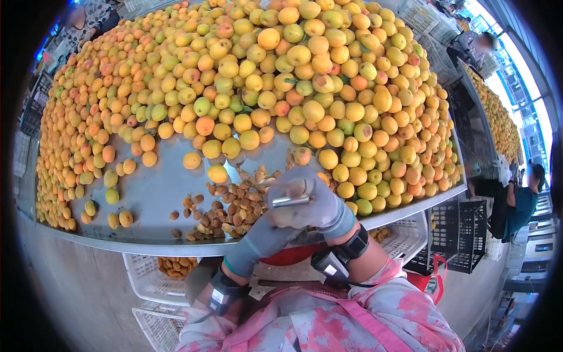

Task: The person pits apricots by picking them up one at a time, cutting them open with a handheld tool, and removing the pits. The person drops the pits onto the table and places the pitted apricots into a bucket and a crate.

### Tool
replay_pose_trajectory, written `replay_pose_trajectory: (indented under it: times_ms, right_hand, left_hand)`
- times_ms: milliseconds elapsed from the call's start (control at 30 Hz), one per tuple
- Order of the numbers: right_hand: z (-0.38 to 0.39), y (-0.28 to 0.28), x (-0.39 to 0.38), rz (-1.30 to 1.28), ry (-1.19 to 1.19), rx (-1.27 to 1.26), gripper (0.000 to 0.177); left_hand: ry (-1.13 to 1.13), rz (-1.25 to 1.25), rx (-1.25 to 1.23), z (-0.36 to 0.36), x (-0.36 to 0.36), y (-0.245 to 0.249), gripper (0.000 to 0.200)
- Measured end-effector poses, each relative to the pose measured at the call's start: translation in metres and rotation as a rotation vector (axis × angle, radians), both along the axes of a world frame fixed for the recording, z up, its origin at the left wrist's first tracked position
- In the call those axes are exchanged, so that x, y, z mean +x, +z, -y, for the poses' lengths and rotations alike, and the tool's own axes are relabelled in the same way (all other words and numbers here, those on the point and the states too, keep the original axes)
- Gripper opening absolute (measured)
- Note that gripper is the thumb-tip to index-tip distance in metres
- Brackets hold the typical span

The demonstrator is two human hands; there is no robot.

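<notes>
My right hand (319, 196), in a grey glove, is closed around a small shiny metal tool (291, 201); its exact kind does not show. Below and against it is my left hand (271, 230), also gloved. Its fingers are closed and mostly covered by the right hand, so what they hold is hidden. Both hands meet over the near edge of a metal table (149, 182). Brown apricot pits (231, 205) lie in a heap just left of the hands. A large pile of yellow-orange apricots (258, 76) rises beyond them.
White plastic crates (146, 287) stand below the table edge, one holding orange apricot pieces (177, 267). Black crates (472, 234) and a red bag (431, 281) are at the right. A co-worker (519, 202) sits by another apricot-covered table (492, 111). Other people are farther back.
</notes>
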State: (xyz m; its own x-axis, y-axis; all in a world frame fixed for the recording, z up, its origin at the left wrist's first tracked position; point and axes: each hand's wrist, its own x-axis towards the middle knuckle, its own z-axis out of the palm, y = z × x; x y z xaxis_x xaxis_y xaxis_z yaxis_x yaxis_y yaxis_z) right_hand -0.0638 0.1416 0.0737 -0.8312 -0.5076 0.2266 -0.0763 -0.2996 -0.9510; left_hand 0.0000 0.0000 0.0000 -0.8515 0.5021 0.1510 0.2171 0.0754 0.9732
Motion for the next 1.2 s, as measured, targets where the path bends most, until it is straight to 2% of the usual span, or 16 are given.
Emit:
replay_pose_trajectory:
  times_ms: [67, 200, 300, 400, 533, 567, 633, 700, 733, 800, 867, 933, 1000, 1033, 1100, 1200]
  right_hand:
    - [-0.003, 0.000, -0.002, 0.300, 0.154, -0.223, 0.019]
    - [0.005, 0.005, -0.005, 0.395, 0.115, -0.462, 0.028]
    - [0.002, 0.011, -0.004, 0.296, -0.044, -0.265, 0.032]
    - [-0.002, 0.006, 0.000, 0.219, -0.054, -0.290, 0.022]
    - [0.005, -0.008, 0.017, 0.276, -0.208, -0.267, 0.012]
    - [0.008, -0.010, 0.022, 0.284, -0.271, -0.281, 0.021]
    - [0.009, -0.021, 0.020, 0.293, -0.331, -0.294, 0.032]
    - [0.006, -0.032, 0.009, -0.250, -0.293, 0.104, 0.039]
    - [0.005, -0.029, 0.007, -0.251, -0.293, 0.104, 0.039]
    - [0.004, -0.020, 0.007, 0.312, -0.042, -0.139, 0.045]
    - [0.009, -0.025, 0.013, 0.285, -0.057, -0.184, 0.041]
    - [0.012, -0.019, 0.010, 0.259, -0.073, -0.229, 0.037]
    - [0.013, 0.003, -0.006, -0.264, 0.161, 0.184, 0.021]
    - [0.014, -0.003, -0.004, -0.264, 0.160, 0.184, 0.021]
    - [0.021, -0.011, 0.000, 0.294, 0.081, -0.500, 0.019]
    - [0.011, 0.011, -0.004, 0.269, -0.195, -0.499, 0.024]
  left_hand:
    - [-0.108, 0.529, 0.171, 0.003, -0.001, 0.017, 0.040]
    - [-0.096, 0.747, 0.258, 0.008, 0.002, 0.028, 0.038]
    - [-0.015, 0.783, 0.405, 0.008, -0.001, 0.027, 0.043]
    - [-0.004, 0.664, 0.387, 0.013, -0.002, 0.009, 0.046]
    - [0.135, 0.112, -0.152, 0.016, 0.006, 0.002, 0.046]
    - [0.145, -0.190, -0.306, 0.017, 0.006, 0.004, 0.045]
    - [0.157, -0.087, -0.229, 0.016, 0.009, 0.003, 0.044]
    - [0.164, 0.013, -0.153, 0.016, 0.009, -0.002, 0.043]
    - [0.189, -0.215, -0.204, 0.017, 0.006, -0.007, 0.040]
    - [0.212, -0.441, -0.253, 0.017, 0.004, -0.004, 0.038]
    - [0.056, 0.517, 0.256, 0.015, 0.000, 0.018, 0.039]
    - [0.106, 0.502, 0.218, 0.008, -0.003, 0.029, 0.041]
    - [0.156, 0.487, 0.179, 0.007, -0.002, 0.033, 0.043]
    - [0.137, 0.501, 0.151, 0.010, -0.001, 0.033, 0.041]
    - [0.119, 0.512, 0.122, 0.011, -0.002, 0.036, 0.040]
    - [0.166, 0.581, 0.304, 0.007, -0.006, 0.037, 0.043]
